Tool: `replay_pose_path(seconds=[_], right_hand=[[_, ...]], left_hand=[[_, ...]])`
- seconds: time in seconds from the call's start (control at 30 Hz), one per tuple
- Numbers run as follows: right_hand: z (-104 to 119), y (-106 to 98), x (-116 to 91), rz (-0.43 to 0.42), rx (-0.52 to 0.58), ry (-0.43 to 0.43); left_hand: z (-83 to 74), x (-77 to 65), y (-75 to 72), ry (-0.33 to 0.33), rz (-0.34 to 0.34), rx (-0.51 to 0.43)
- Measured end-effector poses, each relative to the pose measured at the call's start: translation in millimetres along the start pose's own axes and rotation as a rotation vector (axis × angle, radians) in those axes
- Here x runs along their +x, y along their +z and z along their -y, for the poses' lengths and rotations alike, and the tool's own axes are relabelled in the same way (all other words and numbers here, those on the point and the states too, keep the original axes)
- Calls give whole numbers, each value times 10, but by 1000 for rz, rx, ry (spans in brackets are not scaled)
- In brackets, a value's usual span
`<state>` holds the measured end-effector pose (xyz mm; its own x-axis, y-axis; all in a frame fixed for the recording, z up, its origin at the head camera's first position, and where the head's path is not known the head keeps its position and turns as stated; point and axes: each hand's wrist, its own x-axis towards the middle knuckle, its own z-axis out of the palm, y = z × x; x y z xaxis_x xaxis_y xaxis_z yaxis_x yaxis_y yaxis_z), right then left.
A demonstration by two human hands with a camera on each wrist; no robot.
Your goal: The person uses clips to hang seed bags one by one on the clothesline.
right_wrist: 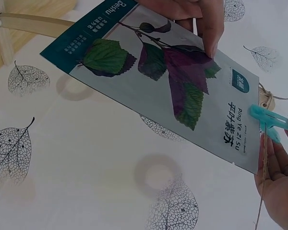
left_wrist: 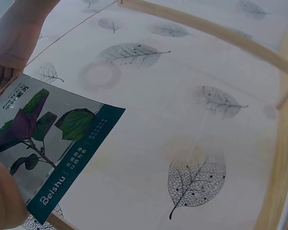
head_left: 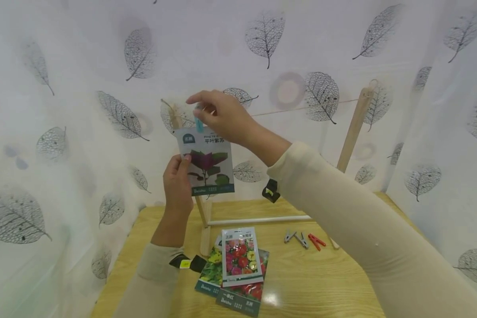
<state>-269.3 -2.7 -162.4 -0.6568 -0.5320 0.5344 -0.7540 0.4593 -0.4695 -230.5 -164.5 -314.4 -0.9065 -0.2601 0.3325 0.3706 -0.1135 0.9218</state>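
Observation:
A seed packet [head_left: 211, 179] with a purple-and-green leafy plant on its front hangs upright at the left end of a thin string [head_left: 306, 107]. My left hand [head_left: 177, 181] pinches the packet's left edge, thumb on the front. At its top edge, my right hand [head_left: 228, 115] pinches a light-blue clothespin [head_left: 199, 125]. In the right wrist view the clothespin [right_wrist: 265, 115] straddles the packet's top edge beside the string [right_wrist: 263, 184]. The left wrist view shows the packet's lower part [left_wrist: 81, 158], with its green bottom band.
Wooden posts, the right one [head_left: 353, 132] leaning, carry the string above a wooden table [head_left: 310, 282]. A white rod [head_left: 258, 220] runs between their bases. Below lie several overlapping seed packets [head_left: 242, 260], two grey clothespins [head_left: 302, 240] and a red one [head_left: 316, 241]. A leaf-print curtain [head_left: 83, 53] hangs behind.

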Motion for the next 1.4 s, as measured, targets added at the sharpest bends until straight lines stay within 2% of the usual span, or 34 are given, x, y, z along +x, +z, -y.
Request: replay_pose_path(seconds=[0.5,0.77,0.93,1.17,1.4], right_hand=[[-7,-25,-20,40,1,52],[-47,-15,-51,28,2,29],[-80,-33,-79,-2,-18,13],[-108,-74,-152,-58,-24,22],[-138,-125,-273,-140,0,-29]], left_hand=[[15,10,-17,15,2,-19],[52,12,-34,80,-15,-52],[92,2,-50,113,-39,-25],[108,-50,-80,132,-117,73],[96,-79,-97,261,-246,190]])
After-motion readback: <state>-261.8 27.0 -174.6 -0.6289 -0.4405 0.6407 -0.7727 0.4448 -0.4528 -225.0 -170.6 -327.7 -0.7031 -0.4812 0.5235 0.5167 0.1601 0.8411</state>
